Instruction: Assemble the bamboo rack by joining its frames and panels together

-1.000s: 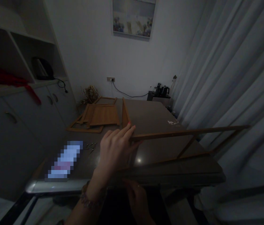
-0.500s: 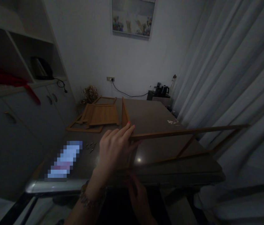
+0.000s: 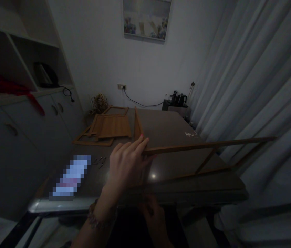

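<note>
My left hand [image 3: 126,165] is closed over the left corner of a long wooden frame [image 3: 207,146], holding it tilted up above the dark table [image 3: 171,131]. The frame's far end sticks out past the table's right edge toward the curtain. My right hand [image 3: 154,220] sits below the table's near edge in deep shadow, and its fingers are too dark to read. More wooden panels and frames [image 3: 107,129] lie flat at the table's far left, with one panel [image 3: 138,125] standing on edge beside them.
A few small screws [image 3: 100,161] and a blurred-out flat item [image 3: 70,177] lie on the table left of my hand. White cabinets [image 3: 18,137] with a kettle [image 3: 44,75] stand at the left. Curtains [image 3: 259,86] hang close on the right. A small stand with a kettle set [image 3: 177,100] is behind the table.
My right hand has shifted a little under the table's near edge. The left hand and the wooden frame have hardly moved.
</note>
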